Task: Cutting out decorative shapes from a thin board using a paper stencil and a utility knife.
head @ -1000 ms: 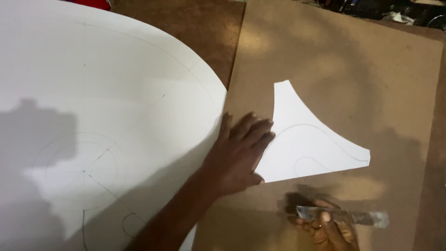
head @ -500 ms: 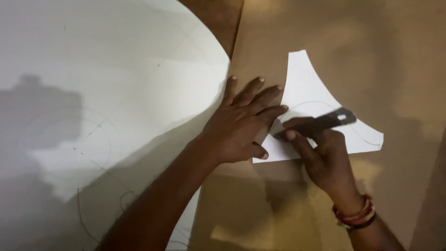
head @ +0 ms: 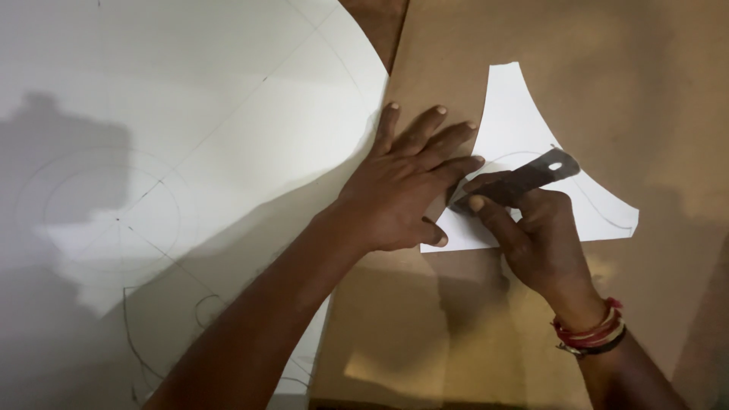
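A white cut-out paper piece point(head: 524, 129) with curved sides lies on a brown board point(head: 607, 68). My left hand point(head: 402, 190) lies flat with fingers spread, its fingertips pressing the paper's left edge. My right hand point(head: 531, 235), with red bangles at the wrist, holds a flat dark metal blade point(head: 531, 176) with a hole near its far end. The blade lies on the paper, its near end close to my left fingertips. A curved pencil line runs across the paper.
A large white sheet point(head: 152, 152) with pencilled circles and straight lines covers the left side and has a curved right edge. A darker wooden surface point(head: 376, 15) shows at the top between sheet and board. Shadows fall across the sheet and board.
My right hand came up from the lower edge with the blade and set it on the paper beside my left fingertips. The view moved closer. My left hand stayed on the paper's edge.
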